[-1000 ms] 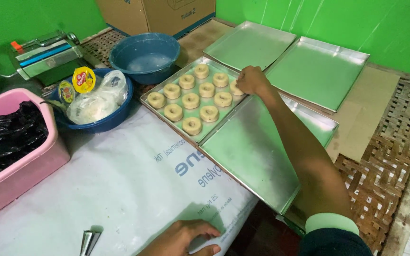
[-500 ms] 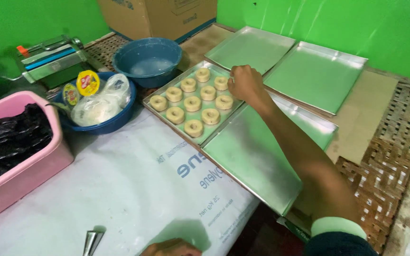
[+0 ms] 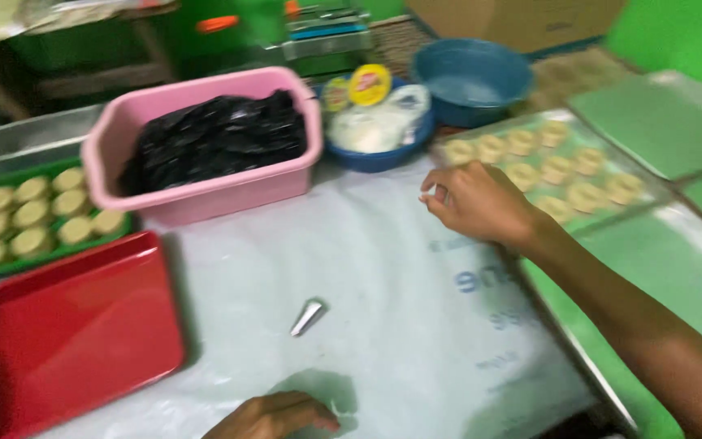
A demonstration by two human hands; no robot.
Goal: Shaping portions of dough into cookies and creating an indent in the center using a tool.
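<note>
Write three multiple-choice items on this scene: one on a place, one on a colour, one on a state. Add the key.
1. Where does the small metal cone lie?
A. In the pink tub
B. On the white sheet, between the two hands
C. On the red tray

2. What colour is the tray holding the round pastries at far left?
A. Green
B. Blue
C. Yellow

3. What is the state of the red tray?
A. Stacked with pastries
B. Covered by a black bag
C. Bare, nothing on it

Key:
1. B: the cone rests on the white sheet, below the right hand and above the left hand.
2. A: its rim around the pastries is green.
3. C: only its red surface shows; the black bag sits in the pink tub.
</note>
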